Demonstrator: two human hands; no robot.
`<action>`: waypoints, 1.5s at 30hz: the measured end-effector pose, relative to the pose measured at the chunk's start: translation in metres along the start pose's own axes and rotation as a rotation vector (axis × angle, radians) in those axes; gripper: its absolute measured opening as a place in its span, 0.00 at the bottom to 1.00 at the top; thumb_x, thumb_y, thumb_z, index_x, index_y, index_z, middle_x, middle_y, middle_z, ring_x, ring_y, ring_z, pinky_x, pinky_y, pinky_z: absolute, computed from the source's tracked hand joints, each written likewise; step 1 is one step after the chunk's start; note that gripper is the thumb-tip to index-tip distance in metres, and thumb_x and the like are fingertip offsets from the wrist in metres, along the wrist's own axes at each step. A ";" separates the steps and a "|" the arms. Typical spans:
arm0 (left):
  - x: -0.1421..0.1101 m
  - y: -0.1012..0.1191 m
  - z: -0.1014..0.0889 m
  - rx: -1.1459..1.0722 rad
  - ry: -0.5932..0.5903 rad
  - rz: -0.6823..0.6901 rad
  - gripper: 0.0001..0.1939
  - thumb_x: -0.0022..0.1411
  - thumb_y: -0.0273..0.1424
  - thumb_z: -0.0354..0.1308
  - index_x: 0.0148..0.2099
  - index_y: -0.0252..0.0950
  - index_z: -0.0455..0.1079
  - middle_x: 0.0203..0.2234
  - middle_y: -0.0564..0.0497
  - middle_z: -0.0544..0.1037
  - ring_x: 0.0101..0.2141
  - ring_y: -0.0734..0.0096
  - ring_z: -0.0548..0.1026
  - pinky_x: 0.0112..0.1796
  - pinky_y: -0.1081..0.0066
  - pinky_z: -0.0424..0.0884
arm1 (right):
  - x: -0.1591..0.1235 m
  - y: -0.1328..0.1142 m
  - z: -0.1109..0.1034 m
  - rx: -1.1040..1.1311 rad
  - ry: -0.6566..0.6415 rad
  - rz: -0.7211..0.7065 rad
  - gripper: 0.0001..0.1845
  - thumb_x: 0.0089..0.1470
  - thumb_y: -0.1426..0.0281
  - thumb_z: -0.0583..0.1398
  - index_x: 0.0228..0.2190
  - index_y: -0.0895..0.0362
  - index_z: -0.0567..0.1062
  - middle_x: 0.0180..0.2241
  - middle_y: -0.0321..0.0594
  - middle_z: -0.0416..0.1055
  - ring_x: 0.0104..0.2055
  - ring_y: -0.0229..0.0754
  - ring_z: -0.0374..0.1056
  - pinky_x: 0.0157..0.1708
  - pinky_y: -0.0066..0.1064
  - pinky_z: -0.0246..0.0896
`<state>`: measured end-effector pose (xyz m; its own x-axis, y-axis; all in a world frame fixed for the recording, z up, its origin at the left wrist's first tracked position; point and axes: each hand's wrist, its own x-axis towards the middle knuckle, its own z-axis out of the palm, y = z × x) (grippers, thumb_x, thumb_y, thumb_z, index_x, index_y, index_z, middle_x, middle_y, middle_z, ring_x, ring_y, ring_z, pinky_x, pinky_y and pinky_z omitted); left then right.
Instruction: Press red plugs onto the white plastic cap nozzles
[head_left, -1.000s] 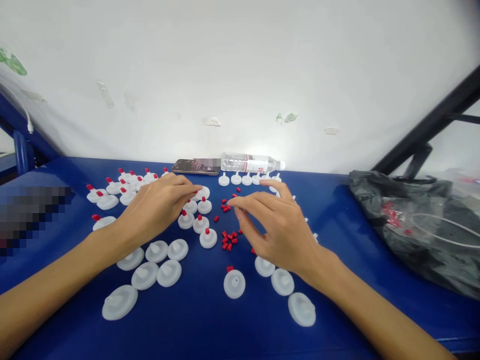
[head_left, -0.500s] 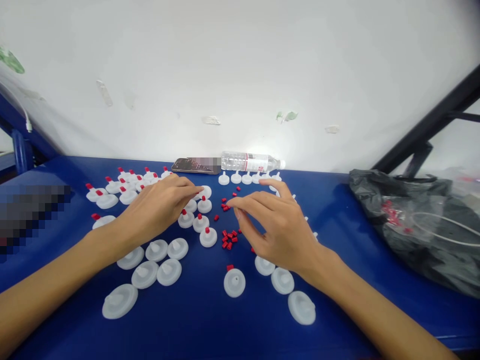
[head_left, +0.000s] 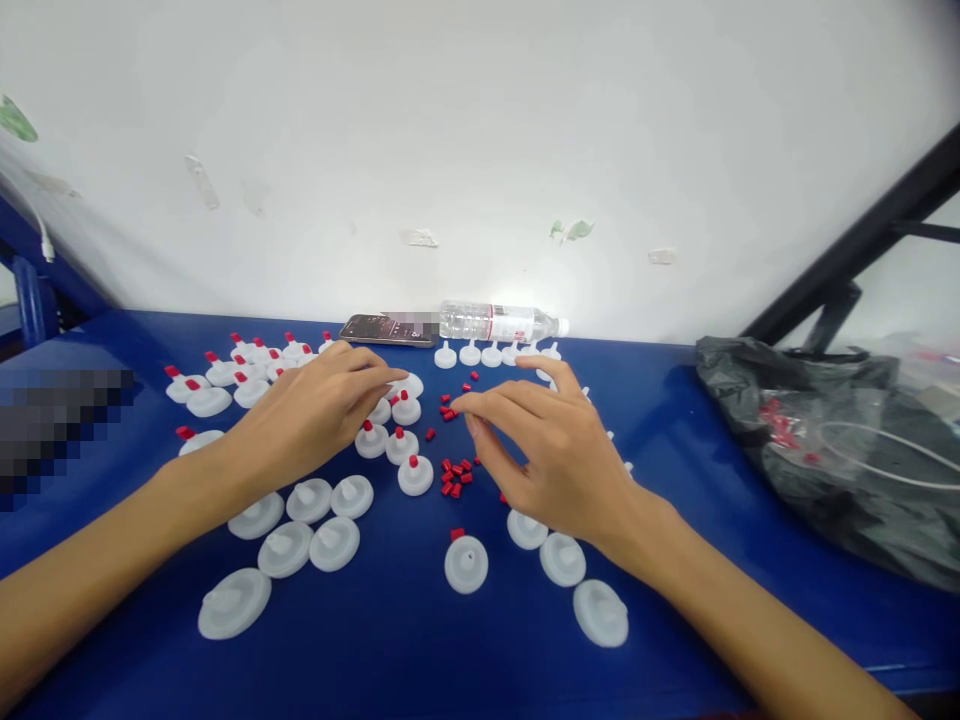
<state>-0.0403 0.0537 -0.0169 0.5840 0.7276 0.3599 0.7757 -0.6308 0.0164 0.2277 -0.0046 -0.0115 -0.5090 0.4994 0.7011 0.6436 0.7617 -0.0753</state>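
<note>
My left hand reaches over the left-hand group, fingers closed at a white disc-shaped nozzle cap. Its fingertips hide the top of that cap's spout. My right hand hovers over the middle, thumb and forefinger a little apart, with nothing visible between them. Just beside its fingertips lie small loose red caps, and a cluster of several more red caps is nearer to me. White nozzle caps with red tips stand by my left hand. Bare nozzle caps lie below my left wrist.
A phone and a clear water bottle lie along the wall, with a row of bare white nozzle caps before them. More nozzle caps sit under my right wrist. A black plastic bag covers the right side of the blue table.
The whole view has shifted slightly. The red tip that showed at my left fingertips is now covered by them. My right hand keeps nearly the same pose.
</note>
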 end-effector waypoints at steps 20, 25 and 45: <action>-0.003 0.004 -0.001 -0.197 -0.080 0.117 0.26 0.75 0.29 0.39 0.71 0.37 0.62 0.49 0.42 0.77 0.53 0.54 0.68 0.51 0.54 0.69 | -0.001 0.000 0.002 0.007 -0.049 0.008 0.11 0.67 0.76 0.56 0.44 0.58 0.78 0.35 0.37 0.81 0.35 0.39 0.76 0.61 0.44 0.55; 0.009 0.003 0.000 -0.176 -0.146 0.033 0.27 0.73 0.31 0.40 0.69 0.38 0.65 0.56 0.41 0.75 0.57 0.51 0.69 0.57 0.50 0.67 | -0.001 0.001 0.002 0.009 -0.060 0.023 0.11 0.68 0.76 0.55 0.45 0.57 0.78 0.37 0.38 0.82 0.36 0.39 0.76 0.61 0.44 0.56; -0.003 0.030 -0.028 -0.260 0.093 0.352 0.06 0.68 0.24 0.56 0.42 0.38 0.73 0.28 0.51 0.73 0.34 0.65 0.66 0.37 0.63 0.64 | 0.003 0.018 -0.011 0.137 -0.383 0.117 0.07 0.67 0.66 0.63 0.43 0.54 0.80 0.41 0.37 0.81 0.44 0.43 0.76 0.60 0.43 0.53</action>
<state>-0.0258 0.0253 0.0085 0.7685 0.4362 0.4681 0.4404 -0.8913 0.1076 0.2444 0.0057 -0.0031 -0.6295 0.6835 0.3696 0.6410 0.7256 -0.2501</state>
